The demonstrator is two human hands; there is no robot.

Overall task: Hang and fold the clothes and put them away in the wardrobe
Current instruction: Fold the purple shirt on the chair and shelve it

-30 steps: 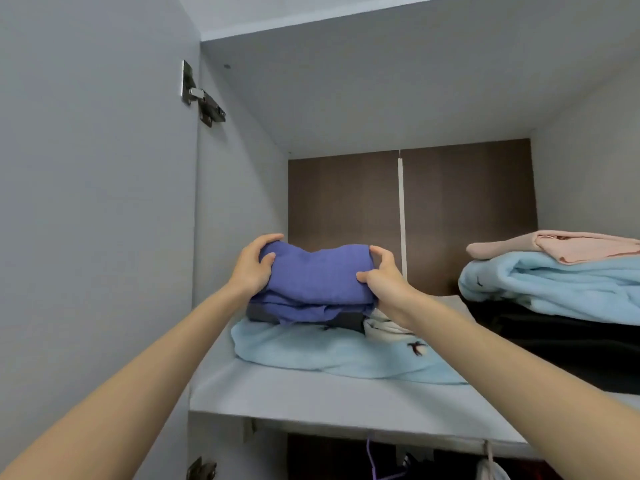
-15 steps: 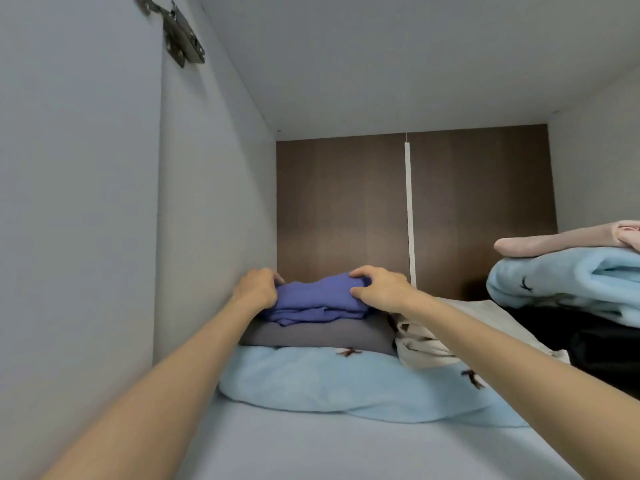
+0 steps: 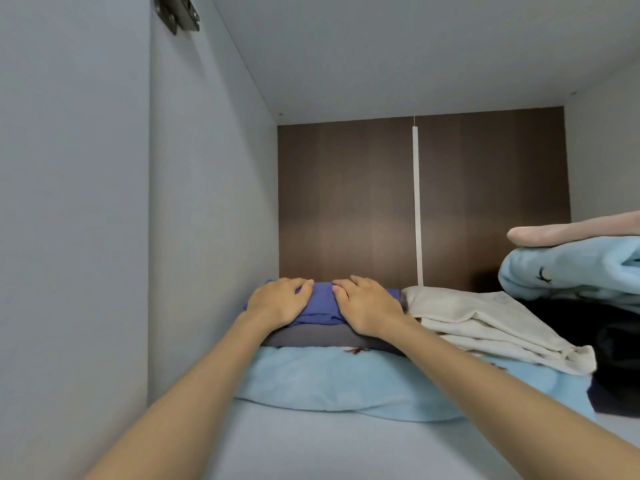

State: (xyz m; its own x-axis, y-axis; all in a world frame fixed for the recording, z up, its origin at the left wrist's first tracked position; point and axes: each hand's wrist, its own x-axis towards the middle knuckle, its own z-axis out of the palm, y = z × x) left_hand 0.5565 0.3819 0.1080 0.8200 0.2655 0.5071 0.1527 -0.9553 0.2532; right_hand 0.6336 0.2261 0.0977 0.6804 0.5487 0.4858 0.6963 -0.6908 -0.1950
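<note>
Inside a grey wardrobe compartment, viewed from a head-worn camera, a person presses a folded garment onto a pile with both bare hands. At far left, a metal hinge (image 3: 176,15) sits high on the side wall (image 3: 207,202). Both forearms reach in from the bottom edge over the pale shelf (image 3: 311,445).

The left grip (image 3: 280,301) lies palm down, its fingers loosely spread and nearly straight. It rests on the left part of the folded purple-blue garment (image 3: 320,301) and pinches nothing. That garment tops the pile near the left wall. It lies directly on a folded grey garment (image 3: 311,336), which rests on a pale blue fleece (image 3: 346,379) spread on the shelf.

The right grip (image 3: 367,304) is likewise flat and palm down, fingers relaxed and close together. It covers the garment's right part, its fingertips near those of the left.

Behind, a white strip (image 3: 416,202) runs upright down the dark brown back panel (image 3: 346,202). Just right of the pile, a cream garment (image 3: 485,323) lies loosely folded, overlapping the fleece. At far right stands a second stack: dark clothing (image 3: 616,341) below, a second blue fleece (image 3: 571,271) with a small dark motif above it, and a pink garment (image 3: 571,232) on top.
</note>
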